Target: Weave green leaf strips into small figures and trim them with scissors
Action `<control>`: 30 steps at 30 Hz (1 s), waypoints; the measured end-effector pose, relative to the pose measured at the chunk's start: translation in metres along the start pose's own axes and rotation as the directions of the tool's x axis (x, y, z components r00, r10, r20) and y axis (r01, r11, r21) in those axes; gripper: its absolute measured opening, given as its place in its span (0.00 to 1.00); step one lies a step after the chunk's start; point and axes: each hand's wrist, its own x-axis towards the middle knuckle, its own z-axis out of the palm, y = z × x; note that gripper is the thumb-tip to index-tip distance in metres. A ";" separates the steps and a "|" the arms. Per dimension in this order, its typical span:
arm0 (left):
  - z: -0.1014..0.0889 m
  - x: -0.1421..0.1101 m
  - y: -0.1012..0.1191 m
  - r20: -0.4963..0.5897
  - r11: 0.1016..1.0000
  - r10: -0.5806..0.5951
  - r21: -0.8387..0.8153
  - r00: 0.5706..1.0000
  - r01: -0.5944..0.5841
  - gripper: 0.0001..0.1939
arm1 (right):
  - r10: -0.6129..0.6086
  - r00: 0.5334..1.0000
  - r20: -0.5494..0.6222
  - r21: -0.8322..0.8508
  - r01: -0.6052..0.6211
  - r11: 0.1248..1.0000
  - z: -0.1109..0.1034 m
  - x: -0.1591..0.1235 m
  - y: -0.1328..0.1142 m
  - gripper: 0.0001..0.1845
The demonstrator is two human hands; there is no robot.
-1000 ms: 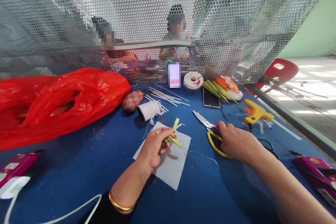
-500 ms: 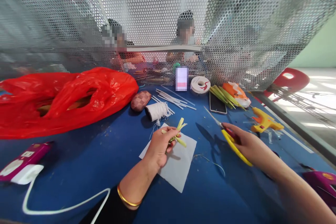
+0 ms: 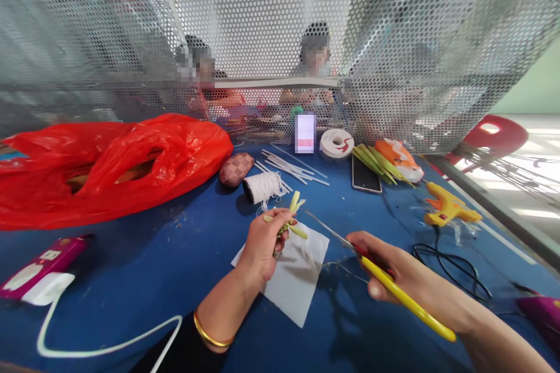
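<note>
My left hand [image 3: 265, 239] pinches a small green plant-like piece [image 3: 296, 229] whose pale strips spread out past the fingertips. Fingers hide most of its lower part. Under that hand lies a white sheet of paper [image 3: 301, 291] on the blue table. My right hand [image 3: 385, 256] is closed around a pair of scissors [image 3: 402, 297] with yellow handles. The blades point left toward the pale strips, with a gap between tip and strips. A thin loose thread [image 3: 345, 268] lies at the paper's right edge.
A red plastic bag [image 3: 188, 140] fills the left side. Beyond my hands are a thread spool [image 3: 263, 186], white sticks [image 3: 291, 168], a ribbon roll [image 3: 336, 143], a phone [image 3: 366, 178] under green leaves [image 3: 380, 163]. A yellow glue gun [image 3: 452, 207] lies right; a perforated screen [image 3: 262, 23] stands behind.
My right hand has brought the scissors left and lower, closer to the green piece. My left hand has shifted slightly left, still holding it.
</note>
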 end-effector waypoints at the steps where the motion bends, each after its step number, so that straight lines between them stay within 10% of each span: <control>1: 0.001 0.000 -0.001 0.011 1.000 -0.001 0.005 1.000 0.001 0.12 | 0.009 1.000 0.006 -0.020 -0.009 1.000 0.001 0.000 -0.002 0.27; 30: 0.005 -0.004 -0.011 0.116 0.993 -0.114 0.038 0.987 0.110 0.09 | 0.013 0.998 -0.060 0.010 -0.013 1.000 0.016 0.009 0.004 0.27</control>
